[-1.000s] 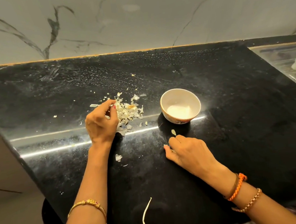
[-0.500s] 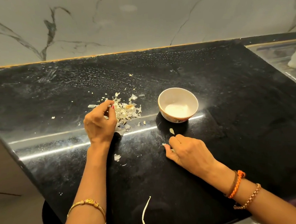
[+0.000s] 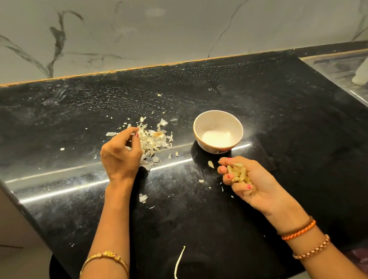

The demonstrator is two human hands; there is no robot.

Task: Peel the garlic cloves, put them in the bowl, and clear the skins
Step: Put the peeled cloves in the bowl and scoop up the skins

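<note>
A small white bowl (image 3: 218, 130) stands on the black countertop (image 3: 288, 153), and I see no cloves inside it. My right hand (image 3: 253, 182) is turned palm up just in front of the bowl, its fingers curled round several peeled garlic cloves (image 3: 238, 172). A pile of papery garlic skins (image 3: 154, 139) lies to the left of the bowl. My left hand (image 3: 119, 153) rests at the pile's left edge with fingers curled, fingertips in the skins. Whether they pinch any skin is hidden.
Loose skin bits lie scattered: one (image 3: 211, 164) beside my right fingers, one (image 3: 142, 197) near my left forearm. A thin pale stem strip (image 3: 179, 264) lies at the front edge. A steel sink area (image 3: 353, 77) is at the far right, the marble wall behind.
My right hand has lifted off the counter and turned palm up, now showing a handful of peeled cloves. My left hand has stayed at the skin pile.
</note>
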